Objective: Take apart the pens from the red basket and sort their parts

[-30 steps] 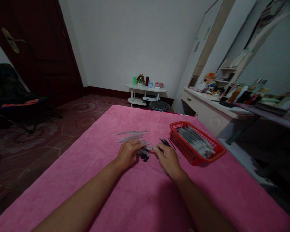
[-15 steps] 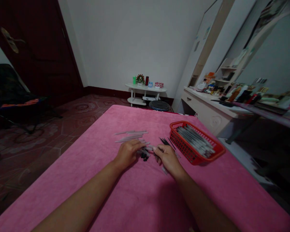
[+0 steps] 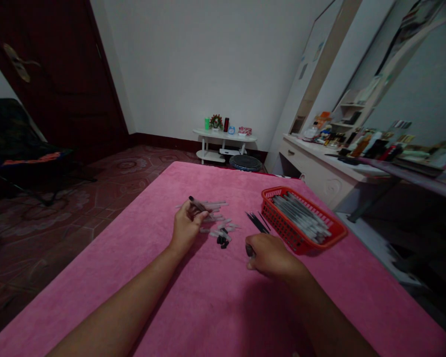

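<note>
My left hand [image 3: 185, 225] is closed on a thin pen [image 3: 198, 204] with a dark end, raised over the pale, see-through pen barrels [image 3: 216, 204] on the pink cloth. Closed too, my right hand [image 3: 269, 254] hovers low on the right; a dark bit shows at its fingers, but I cannot make out what it is. Between the hands lie short clear tubes [image 3: 219, 233] and a small heap of black caps [image 3: 222, 242]. Thin black refills [image 3: 257, 221] rest just beyond my right hand. Beside them stands a red basket [image 3: 282, 225] filled with pens [image 3: 299, 215].
The pink cloth [image 3: 141, 277] covers the table. At the right is a dresser [image 3: 319, 168] crowded with bottles. A small white stand [image 3: 225, 136] is by the far wall, a dark chair [image 3: 26, 144] at the left.
My hands were together over the short tubes. They have parted: the left went up and left with the pen, the right moved down and right.
</note>
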`<state>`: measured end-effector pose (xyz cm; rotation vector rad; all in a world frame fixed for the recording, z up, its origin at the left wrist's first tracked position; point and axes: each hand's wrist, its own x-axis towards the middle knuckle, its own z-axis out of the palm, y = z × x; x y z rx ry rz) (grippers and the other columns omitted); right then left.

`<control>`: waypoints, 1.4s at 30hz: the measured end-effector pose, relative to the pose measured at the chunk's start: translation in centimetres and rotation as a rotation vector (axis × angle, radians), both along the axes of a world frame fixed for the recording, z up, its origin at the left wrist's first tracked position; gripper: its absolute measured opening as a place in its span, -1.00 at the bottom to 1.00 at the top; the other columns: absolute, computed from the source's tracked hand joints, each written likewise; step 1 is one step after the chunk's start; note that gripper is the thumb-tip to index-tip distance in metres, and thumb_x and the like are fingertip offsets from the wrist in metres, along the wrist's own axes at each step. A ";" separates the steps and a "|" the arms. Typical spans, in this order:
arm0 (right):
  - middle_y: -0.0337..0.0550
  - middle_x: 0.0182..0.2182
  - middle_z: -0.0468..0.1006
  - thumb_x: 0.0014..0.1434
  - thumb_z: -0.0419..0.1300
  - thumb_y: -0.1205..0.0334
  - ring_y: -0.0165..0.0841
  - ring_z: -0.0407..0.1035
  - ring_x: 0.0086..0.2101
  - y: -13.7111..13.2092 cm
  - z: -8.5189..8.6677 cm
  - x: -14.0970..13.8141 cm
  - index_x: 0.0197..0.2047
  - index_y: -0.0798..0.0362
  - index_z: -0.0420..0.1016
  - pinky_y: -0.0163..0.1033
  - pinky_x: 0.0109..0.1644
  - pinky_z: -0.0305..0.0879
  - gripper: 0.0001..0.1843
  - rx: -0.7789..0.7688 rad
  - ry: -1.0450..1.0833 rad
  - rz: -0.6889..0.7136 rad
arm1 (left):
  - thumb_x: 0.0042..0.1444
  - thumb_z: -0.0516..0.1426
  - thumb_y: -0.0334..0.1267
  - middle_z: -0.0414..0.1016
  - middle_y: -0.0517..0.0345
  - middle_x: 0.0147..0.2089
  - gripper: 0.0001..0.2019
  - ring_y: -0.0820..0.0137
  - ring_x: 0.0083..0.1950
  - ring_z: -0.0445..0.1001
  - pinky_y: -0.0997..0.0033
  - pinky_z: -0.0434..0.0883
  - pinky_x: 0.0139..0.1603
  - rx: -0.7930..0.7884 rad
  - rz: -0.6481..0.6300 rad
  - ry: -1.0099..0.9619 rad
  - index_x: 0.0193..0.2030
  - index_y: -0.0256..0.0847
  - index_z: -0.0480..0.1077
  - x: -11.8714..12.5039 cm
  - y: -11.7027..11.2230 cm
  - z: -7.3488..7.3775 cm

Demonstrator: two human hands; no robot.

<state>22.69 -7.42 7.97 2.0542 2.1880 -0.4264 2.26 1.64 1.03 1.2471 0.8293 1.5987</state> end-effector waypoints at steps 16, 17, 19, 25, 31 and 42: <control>-0.19 -0.52 0.54 -0.12 0.35 0.12 -0.45 0.41 -0.54 2.3 -3.6 -0.9 -0.28 0.11 0.40 -0.39 -0.48 0.30 -0.64 0.151 1.503 -0.382 | -0.19 0.40 -0.30 0.60 0.06 -0.32 -0.66 0.34 -0.29 0.60 0.42 0.56 -0.21 -0.311 -0.233 -0.415 -0.29 -0.31 0.40 0.5 -0.5 0.4; -0.17 -0.50 0.56 -0.13 0.37 0.11 -0.43 0.44 -0.52 2.3 -3.6 -1.0 -0.28 0.12 0.41 -0.39 -0.46 0.33 -0.62 0.158 1.527 -0.381 | -0.19 0.40 -0.30 0.60 0.05 -0.31 -0.65 0.34 -0.28 0.60 0.42 0.55 -0.20 -0.314 -0.246 -0.410 -0.29 -0.32 0.40 0.5 -0.5 0.5; -0.14 -0.47 0.57 -0.13 0.38 0.10 -0.42 0.47 -0.48 2.1 -3.4 -1.2 -0.29 0.13 0.42 -0.38 -0.43 0.36 -0.62 0.179 1.540 -0.373 | -0.18 0.40 -0.28 0.60 0.05 -0.30 -0.65 0.34 -0.26 0.60 0.41 0.55 -0.18 -0.323 -0.261 -0.401 -0.30 -0.32 0.39 0.6 -0.7 0.5; -0.12 -0.40 0.58 -0.12 0.38 0.05 -0.35 0.49 -0.44 2.0 -3.3 -1.7 -0.31 0.09 0.42 -0.30 -0.39 0.41 -0.62 0.266 1.476 -0.333 | -0.18 0.39 -0.30 0.59 0.05 -0.29 -0.66 0.35 -0.26 0.59 0.45 0.54 -0.24 -0.369 -0.299 -0.379 -0.31 -0.31 0.37 1.0 -1.1 0.7; -0.15 -0.36 0.54 0.01 0.27 0.16 -0.32 0.49 -0.37 2.2 -4.1 -2.2 -0.30 0.04 0.42 -0.25 -0.33 0.44 -0.80 0.348 1.370 -0.238 | -0.22 0.41 -0.30 0.56 0.09 -0.38 -0.68 0.34 -0.34 0.58 0.43 0.56 -0.28 -0.398 -0.303 -0.364 -0.37 -0.33 0.40 1.2 -1.5 0.9; -0.17 -0.42 0.54 0.10 0.16 0.18 -0.31 0.45 -0.42 1.5 -4.1 -2.3 -0.36 0.01 0.49 -0.25 -0.33 0.41 -0.88 0.463 1.060 -0.153 | -0.33 0.45 -0.32 0.55 0.10 -0.39 -0.60 0.37 -0.34 0.57 0.48 0.54 -0.34 -0.436 -0.356 -0.374 -0.47 -0.32 0.31 1.8 -2.2 1.0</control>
